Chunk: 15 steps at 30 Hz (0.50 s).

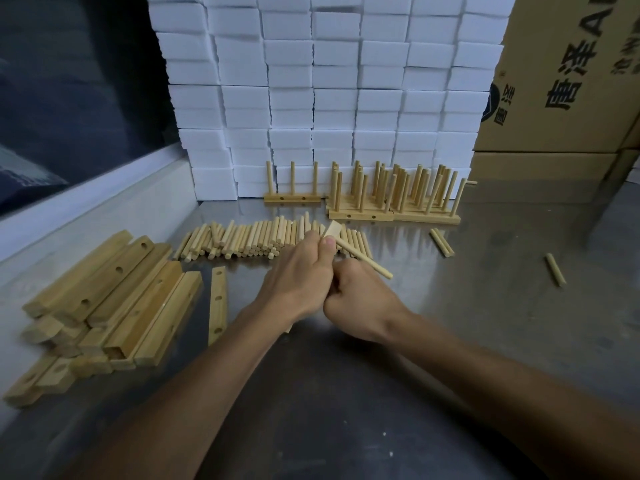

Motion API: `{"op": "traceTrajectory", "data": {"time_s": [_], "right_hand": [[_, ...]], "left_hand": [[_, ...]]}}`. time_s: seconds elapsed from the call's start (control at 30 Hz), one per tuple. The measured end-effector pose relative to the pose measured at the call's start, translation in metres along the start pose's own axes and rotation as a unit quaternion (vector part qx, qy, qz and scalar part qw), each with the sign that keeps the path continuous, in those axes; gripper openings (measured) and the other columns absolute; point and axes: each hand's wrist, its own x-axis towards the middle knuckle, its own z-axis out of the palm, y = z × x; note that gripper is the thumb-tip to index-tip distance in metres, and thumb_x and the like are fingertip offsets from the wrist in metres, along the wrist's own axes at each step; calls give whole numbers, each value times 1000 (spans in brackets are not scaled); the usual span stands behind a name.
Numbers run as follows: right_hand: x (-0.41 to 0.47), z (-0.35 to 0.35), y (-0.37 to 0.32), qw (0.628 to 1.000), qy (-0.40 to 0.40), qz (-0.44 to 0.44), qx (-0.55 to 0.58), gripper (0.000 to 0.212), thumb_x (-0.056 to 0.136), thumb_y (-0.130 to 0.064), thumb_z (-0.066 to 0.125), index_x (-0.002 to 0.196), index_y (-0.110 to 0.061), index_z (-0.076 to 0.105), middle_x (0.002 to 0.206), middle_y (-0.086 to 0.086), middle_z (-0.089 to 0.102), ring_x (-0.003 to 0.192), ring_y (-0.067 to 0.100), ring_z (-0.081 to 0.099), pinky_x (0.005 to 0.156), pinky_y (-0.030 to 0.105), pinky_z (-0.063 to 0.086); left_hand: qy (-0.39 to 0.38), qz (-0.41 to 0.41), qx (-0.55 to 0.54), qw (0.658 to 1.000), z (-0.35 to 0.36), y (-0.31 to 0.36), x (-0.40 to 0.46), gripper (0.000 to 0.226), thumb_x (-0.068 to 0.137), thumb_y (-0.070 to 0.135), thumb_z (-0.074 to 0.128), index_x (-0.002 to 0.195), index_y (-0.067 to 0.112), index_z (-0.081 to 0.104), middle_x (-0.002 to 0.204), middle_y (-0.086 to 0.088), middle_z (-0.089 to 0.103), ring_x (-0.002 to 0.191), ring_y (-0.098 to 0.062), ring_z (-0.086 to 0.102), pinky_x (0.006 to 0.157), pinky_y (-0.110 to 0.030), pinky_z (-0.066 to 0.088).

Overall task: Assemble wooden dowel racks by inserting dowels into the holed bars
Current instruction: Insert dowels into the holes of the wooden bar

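Both hands meet over the steel table [485, 306], working a pale round dowel [367, 260] into a square-cut wooden bar [333, 229].
Left hand [298, 275] grips the bar; right hand [360, 299], fingers curled, holds the dowel slanting out right of the bar. Just behind the bar: loose dowels [249, 239], then finished racks [391, 194] against white foam blocks [329, 98]. Holed bars [114, 299] stacked left.

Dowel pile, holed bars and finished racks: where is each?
dowel pile [256, 239], head view, middle of the row.
holed bars [114, 292], head view, top bar's face.
finished racks [394, 214], head view, front base bar.
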Motion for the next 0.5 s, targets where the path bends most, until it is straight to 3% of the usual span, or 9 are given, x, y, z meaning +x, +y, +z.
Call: {"op": "traceTrajectory", "data": {"time_s": [0.1, 0.2, 0.33, 0.5], "right_hand": [[-2, -2, 0, 1000, -7, -2, 9, 29, 76, -3, 50, 59, -25, 44, 54, -9, 46, 53, 0, 49, 43, 14, 32], [0, -3, -3, 1000, -22, -10, -15, 15, 73, -12, 46, 63, -23, 48, 58, -5, 51, 55, 6, 50, 46, 16, 30], [9, -4, -7, 998, -10, -34, -53, 21, 86, -14, 47, 78, -10, 66, 70, 6, 65, 65, 19, 57, 59, 37, 49], [15, -8, -13, 988, 4, -90, -125, 21, 87, -19, 53, 69, -13, 63, 57, 1, 56, 52, 17, 48, 55, 34, 46]], "left_hand": [[-1, 4, -16, 1000, 1, -1, -1, 36, 105, 46, 24, 79, 27, 41, 85, 2, 54, 83, -21, 54, 74, -42, 43], [2, -4, -43, 999, 0, -4, 0, 36, 104, 47, 26, 79, 26, 43, 84, -1, 56, 80, -19, 54, 70, -40, 41], [25, -30, -114, 993, -6, -13, 2, 38, 103, 47, 31, 77, 24, 46, 76, -1, 55, 69, -21, 52, 61, -38, 39], [46, -73, -201, 976, -6, -22, 4, 40, 103, 47, 35, 76, 20, 47, 63, 1, 47, 54, -18, 47, 46, -32, 36]]}}
